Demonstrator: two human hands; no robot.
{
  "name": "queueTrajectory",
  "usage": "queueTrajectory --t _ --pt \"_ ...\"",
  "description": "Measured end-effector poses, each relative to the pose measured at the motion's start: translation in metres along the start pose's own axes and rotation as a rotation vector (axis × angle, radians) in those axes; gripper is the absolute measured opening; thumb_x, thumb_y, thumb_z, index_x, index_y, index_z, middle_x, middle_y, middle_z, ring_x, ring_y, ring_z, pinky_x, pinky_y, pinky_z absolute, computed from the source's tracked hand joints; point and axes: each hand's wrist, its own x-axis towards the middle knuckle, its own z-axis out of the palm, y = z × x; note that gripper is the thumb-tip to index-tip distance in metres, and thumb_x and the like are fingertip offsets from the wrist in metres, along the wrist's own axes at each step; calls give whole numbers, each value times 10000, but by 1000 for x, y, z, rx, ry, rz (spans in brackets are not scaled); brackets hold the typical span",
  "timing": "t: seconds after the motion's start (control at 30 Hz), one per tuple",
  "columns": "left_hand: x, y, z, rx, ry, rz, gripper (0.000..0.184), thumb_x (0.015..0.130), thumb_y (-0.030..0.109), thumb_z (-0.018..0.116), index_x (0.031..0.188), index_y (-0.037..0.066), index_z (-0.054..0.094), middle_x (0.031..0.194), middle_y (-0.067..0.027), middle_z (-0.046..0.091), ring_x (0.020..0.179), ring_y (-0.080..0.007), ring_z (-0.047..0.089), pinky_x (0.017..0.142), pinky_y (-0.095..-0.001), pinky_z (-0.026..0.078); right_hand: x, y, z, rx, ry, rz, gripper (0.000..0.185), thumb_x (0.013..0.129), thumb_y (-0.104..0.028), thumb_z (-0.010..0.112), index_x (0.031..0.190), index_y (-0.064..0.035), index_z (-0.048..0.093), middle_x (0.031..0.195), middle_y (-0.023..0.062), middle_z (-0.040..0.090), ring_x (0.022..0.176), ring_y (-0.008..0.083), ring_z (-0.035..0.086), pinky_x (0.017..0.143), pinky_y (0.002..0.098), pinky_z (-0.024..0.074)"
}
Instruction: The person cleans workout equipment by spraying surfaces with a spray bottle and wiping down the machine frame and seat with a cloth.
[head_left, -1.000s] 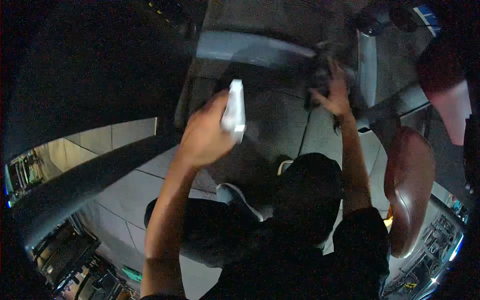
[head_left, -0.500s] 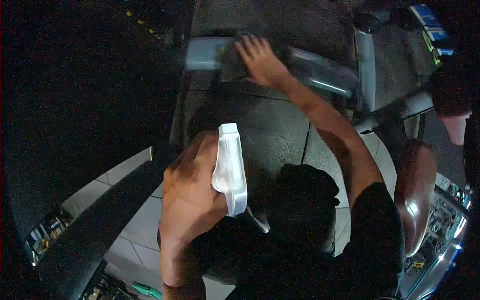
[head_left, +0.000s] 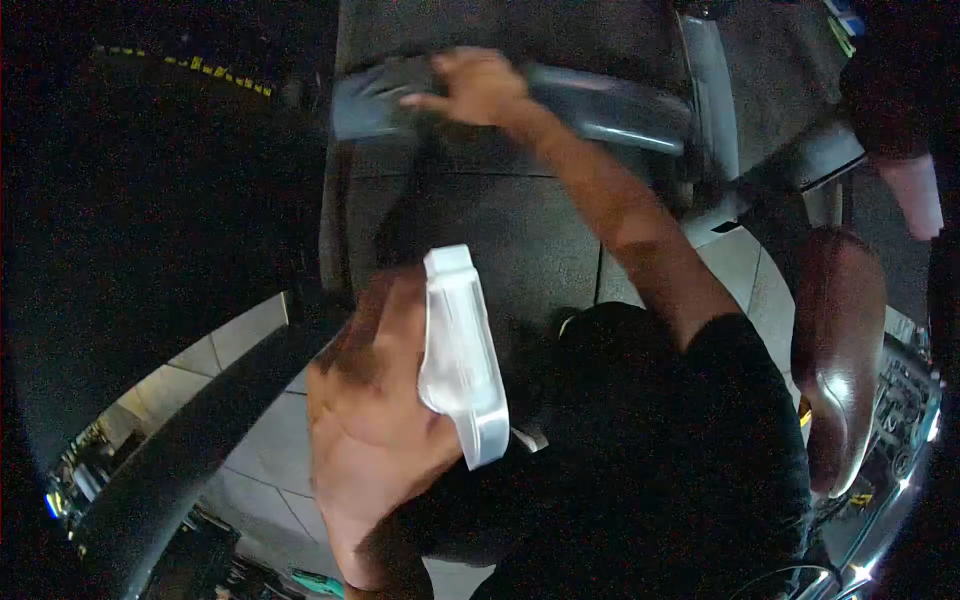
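Observation:
My left hand (head_left: 375,420) is closed around a white spray bottle (head_left: 462,345), its trigger head seen from above with the square nozzle pointing away from me. The bottle's body is hidden under the head and my hand. My right arm reaches forward, and my right hand (head_left: 475,88) presses on a smooth grey trim panel (head_left: 605,105). Under its fingers lies a dark cloth (head_left: 405,78), blurred and partly covered by the hand. The fingers are bent over it, with the thumb stretched left.
Dark textured surfaces (head_left: 480,220) surround the panel. A glossy brown padded piece (head_left: 840,350) stands on the right, above clutter (head_left: 890,430). Pale floor tiles (head_left: 265,450) show at lower left, beside a dark slanting beam (head_left: 210,450). A green item (head_left: 318,583) lies at the bottom.
My right hand has slid left and slightly up along the grey panel with the cloth. The spray bottle in my left hand has tilted and shifted a little; the whole view has moved slightly.

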Motion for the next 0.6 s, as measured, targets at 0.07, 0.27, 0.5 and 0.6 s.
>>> queueTrajectory --t 0.07,0.27,0.5,0.6 --pt "-10 25 -5 29 -19 -49 498 798 46 795 1266 112 639 1045 -94 717 792 -272 703 722 -386 562 -54 53 -28 -59 141 141 880 912 -789 529 1269 1 673 1184 219 697 1147 366 662 1012 478 501" --pt "-6 23 -6 3 -152 -112 468 820 92 805 1260 138 653 949 -132 695 786 -283 721 688 -399 566 -196 197 -60 -230 247 395 580 1020 -553 542 1294 -51 635 1197 205 667 1166 375 614 1013 530 469" --pt "-5 -18 -5 -55 -228 1 563 841 241 798 1356 110 612 1089 -184 699 941 -386 720 817 -471 575 -121 76 -28 -115 241 188 667 1058 -504 490 1434 47 496 1457 263 511 1344 455 482 1194 552 306" --pt "2 -33 -3 -21 -223 200 714 794 215 776 1429 27 511 1300 -202 611 1150 -383 646 934 -466 534 -52 -18 11 -119 302 -84 754 1026 -540 528 1463 69 449 1530 311 418 1436 459 392 1209 588 268"
